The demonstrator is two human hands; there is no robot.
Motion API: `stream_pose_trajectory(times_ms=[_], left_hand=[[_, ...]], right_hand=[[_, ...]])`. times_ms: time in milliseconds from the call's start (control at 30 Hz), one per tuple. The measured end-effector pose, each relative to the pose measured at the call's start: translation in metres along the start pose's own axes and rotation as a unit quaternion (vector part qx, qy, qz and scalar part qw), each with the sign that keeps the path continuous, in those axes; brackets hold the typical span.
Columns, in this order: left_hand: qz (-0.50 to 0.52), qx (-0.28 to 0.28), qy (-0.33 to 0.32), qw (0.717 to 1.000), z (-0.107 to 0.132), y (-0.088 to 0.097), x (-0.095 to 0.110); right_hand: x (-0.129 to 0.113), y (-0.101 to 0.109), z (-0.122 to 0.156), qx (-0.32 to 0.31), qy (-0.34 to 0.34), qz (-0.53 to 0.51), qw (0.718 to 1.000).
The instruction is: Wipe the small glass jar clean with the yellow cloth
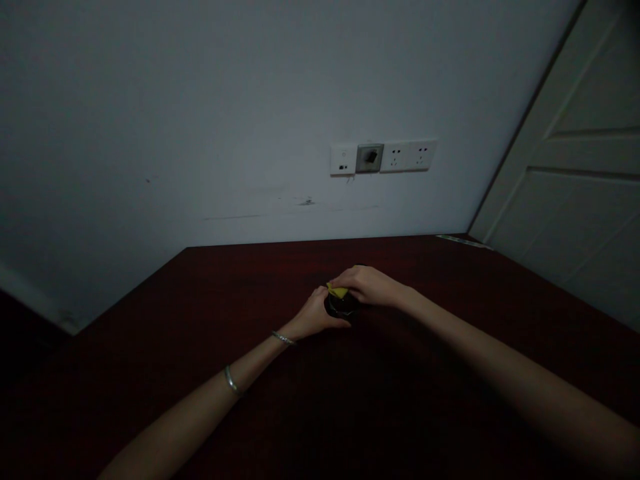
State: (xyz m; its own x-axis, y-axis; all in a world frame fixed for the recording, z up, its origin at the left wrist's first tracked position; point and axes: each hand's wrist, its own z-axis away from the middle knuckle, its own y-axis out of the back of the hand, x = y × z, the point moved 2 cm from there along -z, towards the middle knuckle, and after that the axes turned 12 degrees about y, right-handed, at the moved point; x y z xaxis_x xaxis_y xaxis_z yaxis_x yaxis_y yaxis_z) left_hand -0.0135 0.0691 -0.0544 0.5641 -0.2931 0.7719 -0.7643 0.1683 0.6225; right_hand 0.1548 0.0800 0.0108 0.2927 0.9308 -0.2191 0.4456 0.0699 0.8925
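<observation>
Near the middle of the dark red table (240,287), my left hand (315,317) is curved around the left side of a dark, shiny round container (344,307), thumb along its near side. My right hand (373,285) reaches over from the right, its fingers closed on a small yellow cloth (338,292) at the container's upper edge. The cloth touches or lies just above the rim; I cannot tell which. Dim light and my fingers hide the container's inside and exact kind. Two silver bracelets are on my left arm.
Behind the table rises a pale wall (225,120) with a row of sockets (395,157). A white panelled door (590,173) stands at the right. A thin, pale strip (463,241) lies along the table's far right edge.
</observation>
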Motion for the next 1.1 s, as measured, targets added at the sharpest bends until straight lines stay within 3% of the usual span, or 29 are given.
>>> stream_pose_trajectory(times_ms=[400,833,1100], left_hand=[[-0.029,0.016,0.002,0.999,0.001,-0.001,-0.005],[-0.058,0.012,-0.015,0.998,0.003,-0.001,-0.006],[-0.072,0.01,-0.019,0.997,0.004,0.0,-0.001]], right_hand=[[-0.004,0.007,-0.001,-0.066,-0.011,0.014,0.998],[-0.002,0.01,0.018,-0.04,-0.053,0.003,0.998],[-0.014,0.009,0.036,-0.03,-0.081,0.045,0.995]])
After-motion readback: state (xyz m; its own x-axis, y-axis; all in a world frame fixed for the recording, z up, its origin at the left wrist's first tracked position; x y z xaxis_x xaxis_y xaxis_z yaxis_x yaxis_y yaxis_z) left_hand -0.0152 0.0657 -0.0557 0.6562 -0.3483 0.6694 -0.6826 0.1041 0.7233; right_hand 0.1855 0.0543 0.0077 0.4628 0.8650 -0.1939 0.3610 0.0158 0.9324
